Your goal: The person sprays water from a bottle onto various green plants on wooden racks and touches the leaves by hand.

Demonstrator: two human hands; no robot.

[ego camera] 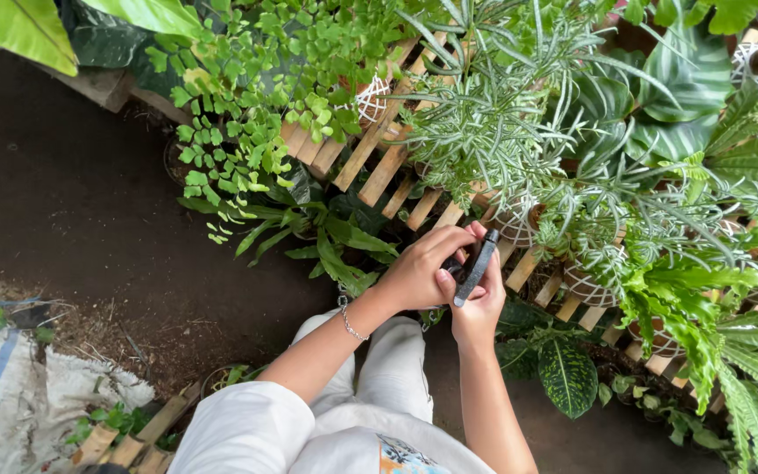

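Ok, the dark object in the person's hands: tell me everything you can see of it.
The dark object is slim, flat and elongated, black to dark grey, with a smooth, hard-looking surface. It is seen nearly edge-on and tilted, its upper end pointing up and right. It is held over the slatted wooden rack of potted plants. The left hand curls around it from the left; the right hand supports it from below, thumb alongside. What kind of object it is cannot be told.

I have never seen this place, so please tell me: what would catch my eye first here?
First, both hands meet in the middle: the left hand and right hand hold a slim dark tool. Behind them, green potted plants crowd a slatted wooden rack. A white sack lies at the lower left.
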